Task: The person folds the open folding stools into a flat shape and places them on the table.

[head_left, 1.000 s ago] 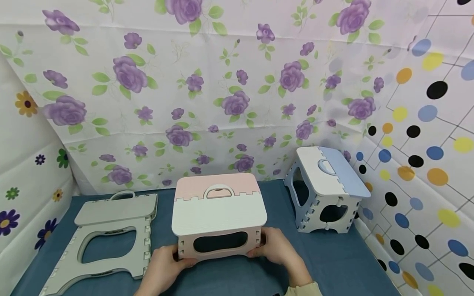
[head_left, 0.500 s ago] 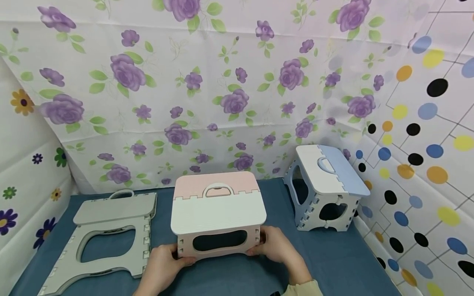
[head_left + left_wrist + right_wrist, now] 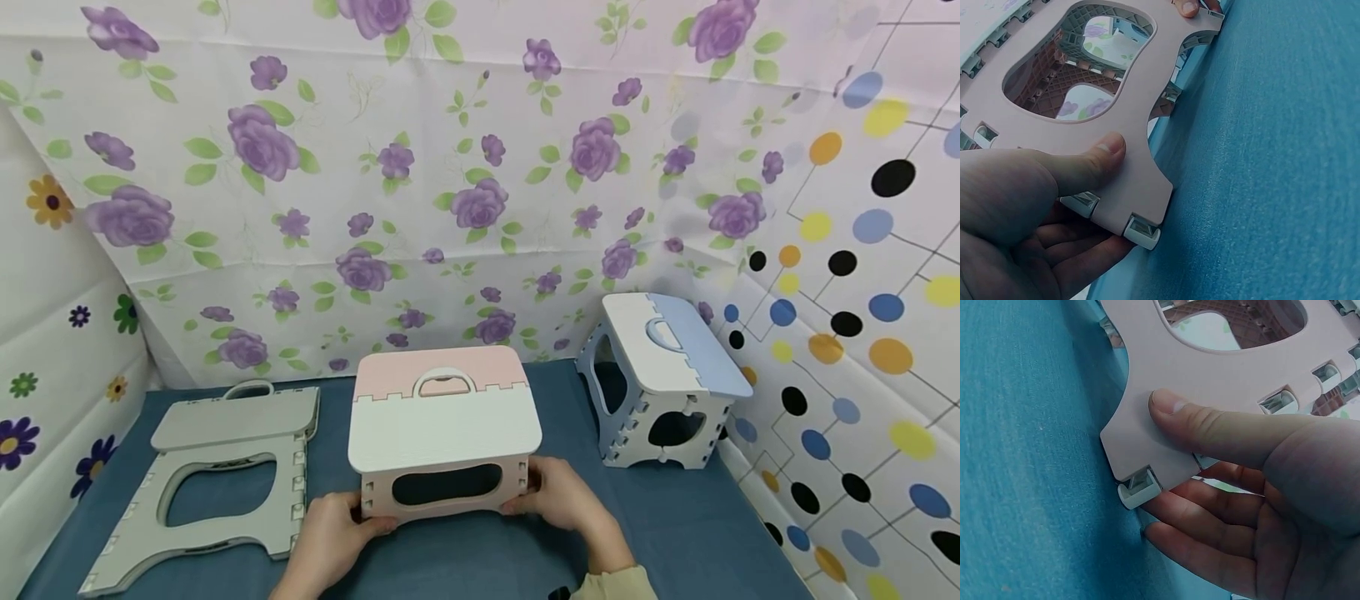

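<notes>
A pink and white folding stool (image 3: pixel 446 429), unfolded with its handle on top, stands upright in the middle of the head view. My left hand (image 3: pixel 330 533) grips its near left leg low down; in the left wrist view the thumb lies on the pink panel (image 3: pixel 1138 156) and the fingers curl behind the leg's edge. My right hand (image 3: pixel 558 500) holds the near right leg the same way, its thumb on the panel (image 3: pixel 1166 444) in the right wrist view. The leg ends sit right at the blue cloth (image 3: pixel 1029 456).
A grey-green folding stool (image 3: pixel 232 417) lies folded flat at the left, close to my left hand. At the back right stands an unfolded blue and white stool (image 3: pixel 663 375). A flowered curtain (image 3: pixel 427 208) closes the back, and a dotted sheet (image 3: pixel 862 400) the right side.
The view shifts very slightly. Both hands keep their hold on the pink and white stool, and the stools stay in place.
</notes>
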A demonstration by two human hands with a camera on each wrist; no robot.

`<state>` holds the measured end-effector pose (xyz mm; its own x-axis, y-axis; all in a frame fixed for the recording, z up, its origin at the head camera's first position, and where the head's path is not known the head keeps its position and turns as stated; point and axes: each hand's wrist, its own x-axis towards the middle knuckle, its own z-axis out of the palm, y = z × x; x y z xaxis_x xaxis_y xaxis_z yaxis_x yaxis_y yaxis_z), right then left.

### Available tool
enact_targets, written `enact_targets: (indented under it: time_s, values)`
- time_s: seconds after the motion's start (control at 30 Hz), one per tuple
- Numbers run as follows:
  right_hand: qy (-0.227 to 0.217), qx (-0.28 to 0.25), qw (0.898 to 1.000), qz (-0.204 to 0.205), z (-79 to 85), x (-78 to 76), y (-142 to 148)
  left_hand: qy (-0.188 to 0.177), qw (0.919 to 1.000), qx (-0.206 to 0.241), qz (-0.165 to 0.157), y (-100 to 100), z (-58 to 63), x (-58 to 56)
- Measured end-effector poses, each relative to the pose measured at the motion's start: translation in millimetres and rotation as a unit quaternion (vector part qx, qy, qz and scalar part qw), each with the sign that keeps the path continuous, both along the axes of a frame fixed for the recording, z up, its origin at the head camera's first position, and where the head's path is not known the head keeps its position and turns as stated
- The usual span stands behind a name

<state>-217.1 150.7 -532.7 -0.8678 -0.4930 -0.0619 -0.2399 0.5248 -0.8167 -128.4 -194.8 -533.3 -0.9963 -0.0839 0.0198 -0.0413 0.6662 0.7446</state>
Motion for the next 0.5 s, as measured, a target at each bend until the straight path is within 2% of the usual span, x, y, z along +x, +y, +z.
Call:
enact_targets:
  time_s: [0.27, 0.5]
  values:
    - [0.0, 0.003, 1.0, 0.002, 1.9, -2.1, 0.8, 0.007, 1.0, -0.002, 0.0, 0.4, 1.8, -2.3]
    - [0.006, 0.002, 1.0, 0.012, 0.8, 0.2, 1.0, 0.001, 1.0, 0.002, -0.003, 0.6, 3.3, 2.0]
